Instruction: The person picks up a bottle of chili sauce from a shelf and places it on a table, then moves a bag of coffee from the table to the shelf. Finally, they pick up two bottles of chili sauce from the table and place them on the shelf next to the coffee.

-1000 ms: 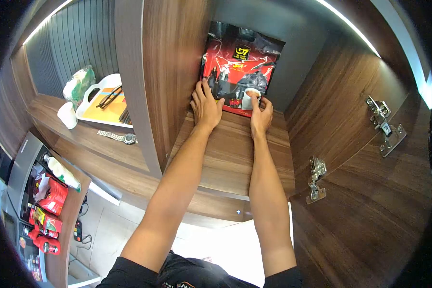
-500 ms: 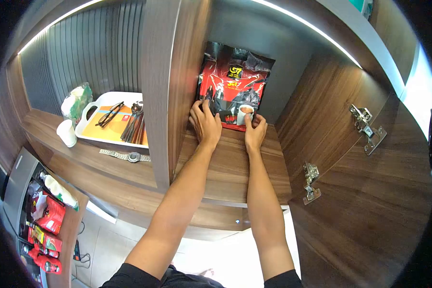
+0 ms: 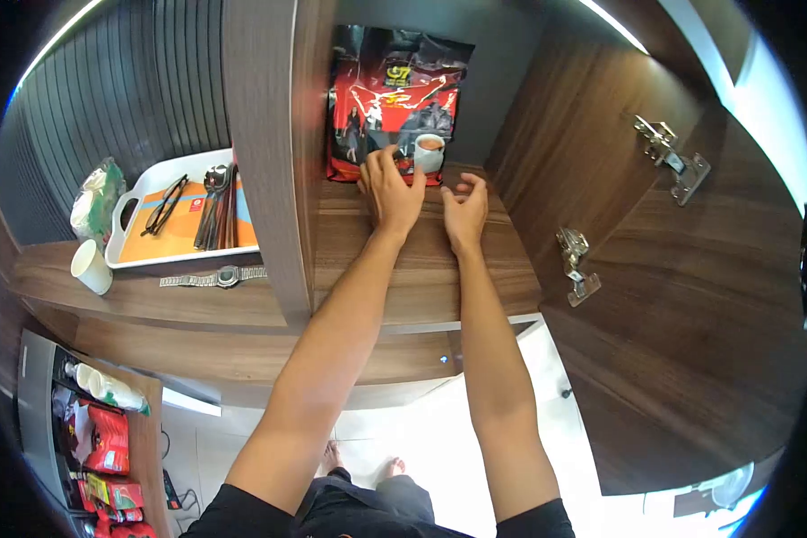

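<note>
A red and black bag of G7 instant coffee [image 3: 399,103] stands upright against the back wall inside the open cupboard compartment. The fingers of my left hand [image 3: 393,195] are spread and overlap the lower front of the bag. My right hand [image 3: 466,213] is just in front of the bag's lower right corner, thumb and fingers apart, with nothing in it. Under both hands runs the wooden shelf [image 3: 421,282] of the compartment.
Left of the divider [image 3: 264,143], a white tray [image 3: 179,168] holds glasses [image 3: 164,206] and several spoons [image 3: 213,202]. A paper cup [image 3: 91,267] and watch [image 3: 228,276] lie near it. The hinged door [image 3: 690,323] hangs open at right. A drawer [image 3: 40,386] with red packets sits lower left.
Both hands have let go of the coffee bag's lower edges; the right hand has drawn back from it. The bag stays at the back, and the view has tilted downward.
</note>
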`<state>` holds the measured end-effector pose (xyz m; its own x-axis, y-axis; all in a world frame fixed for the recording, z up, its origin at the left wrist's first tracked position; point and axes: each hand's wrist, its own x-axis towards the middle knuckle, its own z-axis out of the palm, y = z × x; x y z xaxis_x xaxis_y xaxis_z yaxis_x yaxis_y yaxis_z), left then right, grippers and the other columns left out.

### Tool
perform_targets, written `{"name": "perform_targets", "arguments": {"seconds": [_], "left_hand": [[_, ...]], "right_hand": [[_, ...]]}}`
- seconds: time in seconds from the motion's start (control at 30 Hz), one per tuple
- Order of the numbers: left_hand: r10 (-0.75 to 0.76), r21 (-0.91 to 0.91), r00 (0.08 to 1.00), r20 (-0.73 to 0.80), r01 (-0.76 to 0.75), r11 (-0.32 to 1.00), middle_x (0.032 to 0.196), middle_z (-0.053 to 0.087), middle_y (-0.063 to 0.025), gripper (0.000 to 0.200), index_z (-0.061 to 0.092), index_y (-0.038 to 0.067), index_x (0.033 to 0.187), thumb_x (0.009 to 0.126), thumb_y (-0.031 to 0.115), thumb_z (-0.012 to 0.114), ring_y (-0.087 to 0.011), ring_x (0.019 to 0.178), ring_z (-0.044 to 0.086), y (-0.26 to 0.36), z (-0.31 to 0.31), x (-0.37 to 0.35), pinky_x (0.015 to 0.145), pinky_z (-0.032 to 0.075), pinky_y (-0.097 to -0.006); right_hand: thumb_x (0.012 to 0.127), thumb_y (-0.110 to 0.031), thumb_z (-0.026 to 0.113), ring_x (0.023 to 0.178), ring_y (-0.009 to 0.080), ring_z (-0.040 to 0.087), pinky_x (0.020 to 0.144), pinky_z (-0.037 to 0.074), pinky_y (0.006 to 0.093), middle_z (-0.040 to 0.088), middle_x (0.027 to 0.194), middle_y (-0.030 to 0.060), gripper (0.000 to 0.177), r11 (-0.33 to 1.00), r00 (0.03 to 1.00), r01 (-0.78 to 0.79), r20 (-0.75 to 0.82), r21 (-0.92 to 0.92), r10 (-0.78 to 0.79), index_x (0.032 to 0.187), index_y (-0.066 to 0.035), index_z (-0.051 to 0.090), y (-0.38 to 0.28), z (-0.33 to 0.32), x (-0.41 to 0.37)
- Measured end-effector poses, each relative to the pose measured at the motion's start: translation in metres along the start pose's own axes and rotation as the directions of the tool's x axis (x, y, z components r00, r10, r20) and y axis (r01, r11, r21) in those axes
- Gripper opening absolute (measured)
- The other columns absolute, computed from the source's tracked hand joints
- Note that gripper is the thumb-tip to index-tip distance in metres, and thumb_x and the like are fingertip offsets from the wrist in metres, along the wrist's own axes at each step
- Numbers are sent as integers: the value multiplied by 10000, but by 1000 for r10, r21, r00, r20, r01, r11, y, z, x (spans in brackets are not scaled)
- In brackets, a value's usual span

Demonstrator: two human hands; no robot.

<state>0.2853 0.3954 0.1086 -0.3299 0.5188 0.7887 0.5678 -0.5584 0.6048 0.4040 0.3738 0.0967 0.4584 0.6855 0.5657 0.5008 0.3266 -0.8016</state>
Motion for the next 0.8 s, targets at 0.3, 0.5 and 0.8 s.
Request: {"name": "perform_targets", "arguments": {"seconds": [0.3,0.5,0.8], "left_hand": [[49,-116,997,61,-42,992,1017,479,-172,382,502,11,1066,735,103,669,-361,1019,488,16,-43,-26,869,405,-438],[63,-117,998,0,-62,991,1032,455,-176,358,487,4,1046,732,77,643,-361,1004,487,19,-55,-29,862,403,-442],[87,7,976,198,-90,996,1172,335,-203,488,422,26,1160,733,44,657,-365,1095,444,54,-133,-61,896,415,-435]], "right_hand": [[757,-39,652,718,215,587,709,476,357,562,941,114,400,991,981,127,152,-34,-120,1132,-34,514,-17,-2,-14],[767,-34,632,728,248,612,703,479,382,600,796,105,374,993,971,120,211,-8,-115,1120,-44,511,-23,-13,-29],[786,-47,582,779,330,616,718,466,441,624,792,143,350,963,888,270,380,20,-258,1128,-69,509,-31,-15,-37]]}}
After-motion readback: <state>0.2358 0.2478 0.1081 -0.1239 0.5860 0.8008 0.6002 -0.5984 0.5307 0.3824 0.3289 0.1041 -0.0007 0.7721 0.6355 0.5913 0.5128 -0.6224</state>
